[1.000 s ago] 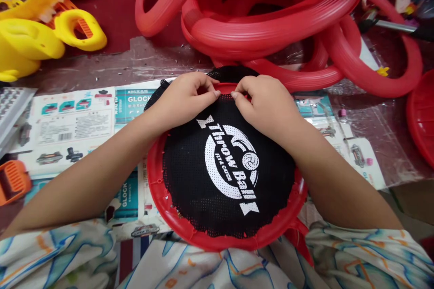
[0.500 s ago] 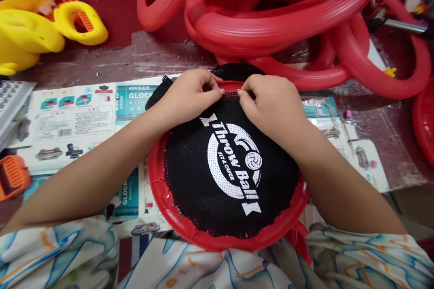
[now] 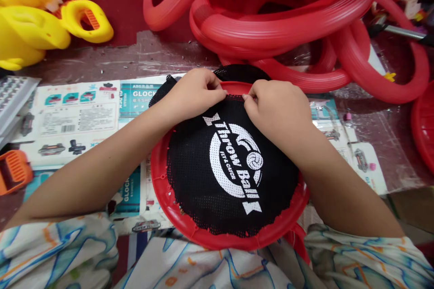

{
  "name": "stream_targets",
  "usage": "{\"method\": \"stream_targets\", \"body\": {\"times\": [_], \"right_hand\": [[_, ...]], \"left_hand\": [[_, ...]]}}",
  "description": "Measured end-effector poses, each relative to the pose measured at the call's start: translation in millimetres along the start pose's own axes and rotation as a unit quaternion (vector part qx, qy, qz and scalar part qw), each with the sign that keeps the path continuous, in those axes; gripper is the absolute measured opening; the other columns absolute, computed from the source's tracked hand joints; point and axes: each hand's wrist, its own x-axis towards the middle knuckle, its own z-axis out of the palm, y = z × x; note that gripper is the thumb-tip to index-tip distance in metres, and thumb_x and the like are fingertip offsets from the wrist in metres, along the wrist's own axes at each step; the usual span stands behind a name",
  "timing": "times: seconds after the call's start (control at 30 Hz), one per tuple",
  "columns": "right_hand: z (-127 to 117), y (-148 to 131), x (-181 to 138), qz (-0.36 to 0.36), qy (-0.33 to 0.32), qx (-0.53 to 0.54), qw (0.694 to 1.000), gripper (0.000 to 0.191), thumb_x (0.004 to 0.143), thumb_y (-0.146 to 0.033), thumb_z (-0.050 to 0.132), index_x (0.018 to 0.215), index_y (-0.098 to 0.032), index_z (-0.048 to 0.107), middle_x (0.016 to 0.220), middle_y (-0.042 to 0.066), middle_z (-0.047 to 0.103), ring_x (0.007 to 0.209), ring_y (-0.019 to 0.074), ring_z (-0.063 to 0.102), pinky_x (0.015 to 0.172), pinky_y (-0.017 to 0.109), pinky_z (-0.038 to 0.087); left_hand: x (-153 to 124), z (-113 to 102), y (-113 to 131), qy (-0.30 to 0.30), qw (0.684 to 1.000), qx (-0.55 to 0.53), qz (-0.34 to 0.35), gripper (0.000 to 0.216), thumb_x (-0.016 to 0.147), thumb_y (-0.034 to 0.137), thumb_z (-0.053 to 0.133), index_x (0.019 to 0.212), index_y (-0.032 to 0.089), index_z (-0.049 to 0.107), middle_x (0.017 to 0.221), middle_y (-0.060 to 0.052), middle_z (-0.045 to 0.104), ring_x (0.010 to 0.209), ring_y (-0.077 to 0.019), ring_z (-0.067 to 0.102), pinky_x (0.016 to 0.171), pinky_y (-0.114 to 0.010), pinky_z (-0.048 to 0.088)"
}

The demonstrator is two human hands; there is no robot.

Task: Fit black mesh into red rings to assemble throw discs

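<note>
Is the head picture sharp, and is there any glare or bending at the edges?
Head view: soft, even light; the white print on the black mesh reads sharply; pale glare on the clear plastic sheet; the red rings bow near the top edge; both hands, left hand and right hand, are unblurred.

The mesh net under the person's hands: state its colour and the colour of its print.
Black mesh net with white print, clearest in the head view.

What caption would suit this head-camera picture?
Both hands, left and right, pinch black printed mesh onto a red hoop's far rim.
</note>
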Motion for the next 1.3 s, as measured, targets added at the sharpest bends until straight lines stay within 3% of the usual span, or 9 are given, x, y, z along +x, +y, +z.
{"method": "stream_targets", "body": {"times": [0.2,0.37,0.43,0.5,0.57,0.7,0.87,1.03,1.3], "right_hand": [[-8.0,0.6,-5.4,-0.016,-0.006,0.023,1.000,0.020,0.089,-0.023,0.053,0.089,-0.015,0.071,0.082,0.013,0.074,0.076,0.0275,0.066,0.062,0.035,0.036],[-18.7,3.8,-12.2,-0.047,-0.081,0.063,0.994,0.017,0.089,-0.026,0.057,0.093,-0.016,0.070,0.084,0.010,0.075,0.072,0.0254,0.066,0.059,0.034,0.035],[-20.8,5.4,-12.7,-0.058,-0.097,0.079,0.990,0.015,0.087,-0.026,0.062,0.094,-0.017,0.072,0.083,0.008,0.074,0.070,0.0238,0.065,0.060,0.033,0.036],[-21.6,7.1,-12.0,-0.058,-0.095,0.073,0.991,0.011,0.085,-0.025,0.066,0.088,-0.017,0.073,0.078,0.007,0.073,0.066,0.0222,0.063,0.059,0.033,0.035],[-21.4,9.1,-10.5,-0.057,-0.092,0.067,0.992,0.010,0.085,-0.024,0.067,0.080,-0.017,0.072,0.071,0.005,0.070,0.061,0.0201,0.059,0.058,0.033,0.032],[-19.0,13.2,-8.1,-0.064,-0.076,0.100,0.990,0.013,0.085,-0.021,0.065,0.074,-0.018,0.071,0.062,0.002,0.066,0.057,0.0166,0.054,0.058,0.032,0.029],[-12.1,16.9,-4.3,-0.060,-0.020,0.166,0.984,0.017,0.088,-0.023,0.060,0.079,-0.019,0.074,0.073,0.002,0.070,0.067,0.0168,0.059,0.064,0.031,0.035],[-1.1,16.7,5.8,-0.083,0.022,0.134,0.987,0.020,0.089,-0.021,0.057,0.091,-0.016,0.076,0.087,0.008,0.073,0.082,0.0223,0.063,0.073,0.034,0.039],[8.7,14.6,12.8,-0.080,0.025,0.129,0.988,0.024,0.092,-0.023,0.053,0.096,-0.014,0.075,0.098,0.012,0.073,0.090,0.0263,0.064,0.077,0.036,0.040]], "left_hand": [[-1.6,-2.2,-6.7,-0.009,1.000,-0.010,0.024,0.010,0.076,0.024,0.058,0.069,0.018,0.059,0.068,-0.003,0.061,0.062,-0.0172,0.051,0.064,-0.033,0.040],[-6.7,-17.2,-9.3,-0.058,0.997,0.027,0.035,0.016,0.080,0.035,0.060,0.077,0.019,0.065,0.070,-0.003,0.062,0.065,-0.0186,0.054,0.069,-0.034,0.044],[-7.6,-22.0,-8.4,-0.040,0.997,0.048,0.044,0.020,0.079,0.038,0.062,0.085,0.019,0.067,0.083,-0.005,0.066,0.076,-0.0215,0.059,0.076,-0.036,0.047],[-7.1,-22.8,-6.5,-0.006,0.994,0.061,0.086,0.025,0.078,0.038,0.064,0.093,0.019,0.069,0.104,-0.008,0.068,0.096,-0.0250,0.062,0.088,-0.037,0.049],[-5.7,-19.0,-4.4,-0.013,0.988,0.059,0.144,0.027,0.079,0.037,0.064,0.097,0.019,0.070,0.117,-0.009,0.066,0.111,-0.0258,0.060,0.097,-0.037,0.047],[-3.2,-6.2,-2.8,-0.054,0.975,0.045,0.212,0.020,0.083,0.034,0.063,0.089,0.018,0.073,0.117,-0.008,0.068,0.118,-0.0248,0.060,0.105,-0.039,0.044],[-5.1,-0.9,-4.5,0.004,0.986,0.019,0.168,0.018,0.084,0.034,0.065,0.077,0.018,0.072,0.113,-0.007,0.073,0.114,-0.0230,0.065,0.104,-0.037,0.045],[-5.8,0.7,-7.3,0.018,0.990,-0.013,0.142,0.018,0.084,0.031,0.062,0.074,0.017,0.065,0.103,-0.009,0.075,0.112,-0.0251,0.067,0.089,-0.035,0.049],[-1.8,5.5,-7.6,0.036,0.993,-0.021,0.115,0.017,0.083,0.024,0.061,0.069,0.016,0.059,0.095,-0.009,0.074,0.101,-0.0251,0.069,0.078,-0.033,0.045]]}}
